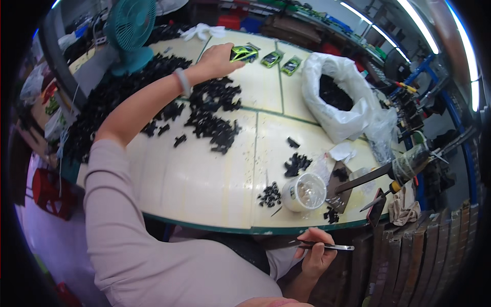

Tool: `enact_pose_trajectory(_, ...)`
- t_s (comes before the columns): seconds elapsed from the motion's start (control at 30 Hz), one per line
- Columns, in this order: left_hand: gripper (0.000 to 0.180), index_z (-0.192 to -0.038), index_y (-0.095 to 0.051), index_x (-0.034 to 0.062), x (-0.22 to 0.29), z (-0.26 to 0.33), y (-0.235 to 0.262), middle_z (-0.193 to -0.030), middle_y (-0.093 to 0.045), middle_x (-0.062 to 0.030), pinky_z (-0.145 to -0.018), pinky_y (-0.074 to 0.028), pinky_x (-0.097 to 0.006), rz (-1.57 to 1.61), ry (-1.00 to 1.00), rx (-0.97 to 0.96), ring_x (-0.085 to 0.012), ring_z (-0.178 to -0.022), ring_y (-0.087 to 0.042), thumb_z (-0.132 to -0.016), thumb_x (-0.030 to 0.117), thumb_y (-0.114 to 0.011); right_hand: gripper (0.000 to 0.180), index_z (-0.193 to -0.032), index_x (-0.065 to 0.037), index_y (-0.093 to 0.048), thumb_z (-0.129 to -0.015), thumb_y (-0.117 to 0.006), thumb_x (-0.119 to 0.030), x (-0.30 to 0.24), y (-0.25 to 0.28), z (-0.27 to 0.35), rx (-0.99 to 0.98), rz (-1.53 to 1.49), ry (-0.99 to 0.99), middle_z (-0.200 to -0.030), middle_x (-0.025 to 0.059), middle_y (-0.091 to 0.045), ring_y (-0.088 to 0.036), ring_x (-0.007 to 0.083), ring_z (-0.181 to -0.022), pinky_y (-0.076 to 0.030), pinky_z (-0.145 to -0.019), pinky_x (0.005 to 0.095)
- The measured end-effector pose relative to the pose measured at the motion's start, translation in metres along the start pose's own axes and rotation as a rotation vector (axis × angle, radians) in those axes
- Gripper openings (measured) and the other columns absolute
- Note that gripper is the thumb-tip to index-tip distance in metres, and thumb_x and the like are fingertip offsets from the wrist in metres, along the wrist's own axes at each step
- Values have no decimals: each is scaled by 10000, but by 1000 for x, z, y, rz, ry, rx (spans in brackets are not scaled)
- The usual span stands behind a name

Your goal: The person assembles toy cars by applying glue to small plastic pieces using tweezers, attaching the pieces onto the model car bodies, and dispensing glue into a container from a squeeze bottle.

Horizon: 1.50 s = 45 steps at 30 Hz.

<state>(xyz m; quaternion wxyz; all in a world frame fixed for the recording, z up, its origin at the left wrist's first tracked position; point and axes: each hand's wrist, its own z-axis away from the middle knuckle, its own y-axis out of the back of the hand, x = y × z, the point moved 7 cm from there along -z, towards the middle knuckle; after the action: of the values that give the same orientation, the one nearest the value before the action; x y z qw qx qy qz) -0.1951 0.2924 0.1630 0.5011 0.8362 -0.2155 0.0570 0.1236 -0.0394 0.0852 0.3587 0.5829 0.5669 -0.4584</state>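
Observation:
My left arm reaches across to the far side of the table, and my left hand (217,60) is closed around a green toy car (244,53). Two more green toy cars, one (272,59) and another (291,66), stand to the right of it. Low in the view, just off the near table edge, my right hand (316,254) grips slim tweezers (335,247), dark with a silver end. A clear-lined white tub (304,193) sits on the table above that hand, with small black parts (269,195) heaped beside it.
Black plastic parts (212,115) cover much of the table's left. A white sack (327,115) of black parts stands at the right, near a mounted screwdriver (393,187) and metal bar (363,178). A green fan (130,30) and white gloves (203,31) are at the back.

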Motion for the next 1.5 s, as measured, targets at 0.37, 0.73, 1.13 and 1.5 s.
enact_pose_trajectory(0.37, 480, -1026, -590, 45, -98, -155, -194, -1081, -602, -160, -862, -462, -420, 158, 681, 108, -322, -1056, -548, -723, 402, -694, 321, -1003, 41, -587, -947, -456, -247, -16, 66, 60, 532, 281, -212, -814, 118, -624, -502, 105, -472, -405, -409, 216)
enact_pose_trajectory(0.73, 1245, -1424, -110, 83, -80, -168, -230, -1405, -164, -296, -1022, -269, -489, 229, 471, -189, -453, -1269, -246, -510, 681, -706, 365, -980, 53, -544, -928, -469, -300, -7, 84, 65, 691, 186, -163, -728, 163, -578, -487, 146, -420, -392, -352, 214)
enact_pose_trajectory(1.13, 959, -1340, -356, 10, -101, -190, -265, -1263, -492, -188, -995, -360, -324, 385, -28, -103, -264, -1164, -485, -553, 270, -840, 416, -1062, 22, -529, -920, -477, -366, -22, 80, 84, 635, 310, 7, -1145, 165, -432, -537, 176, -835, -477, -710, 284)
enact_pose_trajectory(1.5, 594, -1127, -550, -46, -82, -221, -174, -1072, -604, -177, -712, -491, -313, 152, -87, 69, -244, -881, -604, -645, 213, -779, 453, -1028, 26, -493, -860, -579, -385, -5, 71, 59, 638, 179, -55, -980, 171, -524, -535, 150, -658, -456, -557, 246)
